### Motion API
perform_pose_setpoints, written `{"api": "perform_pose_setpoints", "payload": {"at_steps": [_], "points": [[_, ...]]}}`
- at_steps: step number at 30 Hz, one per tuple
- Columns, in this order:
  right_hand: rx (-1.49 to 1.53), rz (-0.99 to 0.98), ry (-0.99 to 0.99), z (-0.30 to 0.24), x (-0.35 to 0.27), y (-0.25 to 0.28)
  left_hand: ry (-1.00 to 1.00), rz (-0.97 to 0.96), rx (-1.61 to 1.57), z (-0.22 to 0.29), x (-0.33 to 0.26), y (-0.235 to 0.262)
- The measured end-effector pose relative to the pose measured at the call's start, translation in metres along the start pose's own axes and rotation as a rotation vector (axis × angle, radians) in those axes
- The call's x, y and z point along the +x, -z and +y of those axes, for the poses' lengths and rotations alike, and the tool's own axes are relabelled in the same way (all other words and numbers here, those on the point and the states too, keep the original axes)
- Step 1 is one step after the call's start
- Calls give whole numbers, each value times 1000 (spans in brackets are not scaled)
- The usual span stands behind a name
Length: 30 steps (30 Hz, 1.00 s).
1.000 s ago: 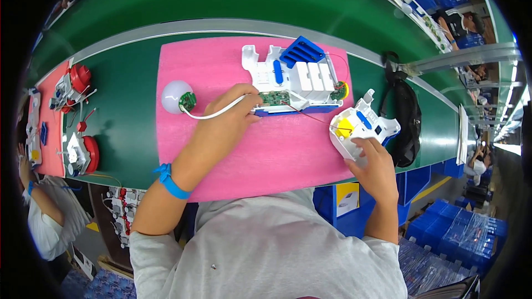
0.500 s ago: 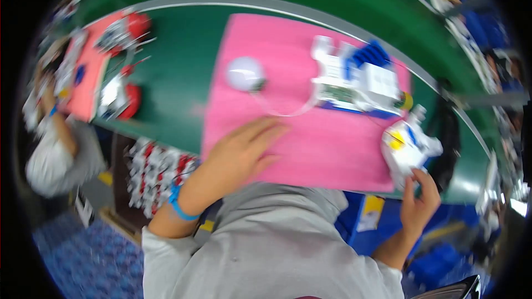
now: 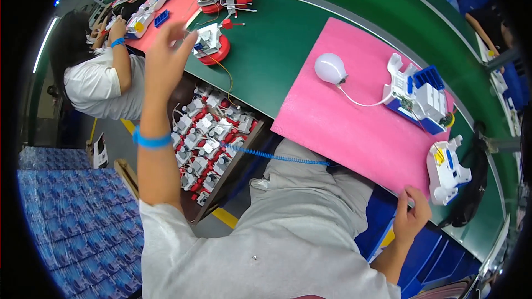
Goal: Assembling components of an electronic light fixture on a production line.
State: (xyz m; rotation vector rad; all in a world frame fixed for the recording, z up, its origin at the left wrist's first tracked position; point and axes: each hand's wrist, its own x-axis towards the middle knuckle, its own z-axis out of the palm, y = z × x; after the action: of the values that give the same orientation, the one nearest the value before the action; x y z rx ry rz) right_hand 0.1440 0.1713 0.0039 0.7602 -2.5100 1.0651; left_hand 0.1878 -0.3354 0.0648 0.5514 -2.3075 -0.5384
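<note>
My left hand [image 3: 166, 61] is raised at the left, fingers stretched and apart, holding nothing. Nearest to it, a white-and-silver part on a red round base [image 3: 213, 45] trails a yellow wire on the green bench. By the front edge of the pink mat, my right hand [image 3: 411, 213] is loosely curled, with a gap between thumb and forefinger and nothing visible in it. Just beyond it lies a white plastic housing half [image 3: 443, 171] with yellow and blue parts. Farther back, an open white-and-blue housing [image 3: 418, 97] with circuit boards is joined by a white cable to a round white bulb-like part [image 3: 331, 68].
The pink mat [image 3: 349, 127] lies on the green bench [image 3: 271, 39]. Below its left edge, a box [image 3: 208, 147] holds many red-and-white parts. A blue coiled cord [image 3: 277, 156] crosses above my lap. A co-worker [image 3: 100, 83] sits at the left; a black object [image 3: 468, 199] lies far right.
My left hand has left the pink mat and swung up and left toward the red-based parts. My right hand has come away from the white housing half. The view has turned leftward.
</note>
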Motion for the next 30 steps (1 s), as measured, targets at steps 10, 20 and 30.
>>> {"api": "perform_pose_setpoints", "payload": {"at_steps": [10, 20, 30], "points": [[167, -2, 214, -44, 22, -34, 80, -977, 702, -44, 90, -57], [242, -101, 132, -22, 18, -37, -40, -668, 65, -15, 55, -9], [498, 63, 173, -73, 92, -63, -164, -462, -986, 162, 4, -54]]}}
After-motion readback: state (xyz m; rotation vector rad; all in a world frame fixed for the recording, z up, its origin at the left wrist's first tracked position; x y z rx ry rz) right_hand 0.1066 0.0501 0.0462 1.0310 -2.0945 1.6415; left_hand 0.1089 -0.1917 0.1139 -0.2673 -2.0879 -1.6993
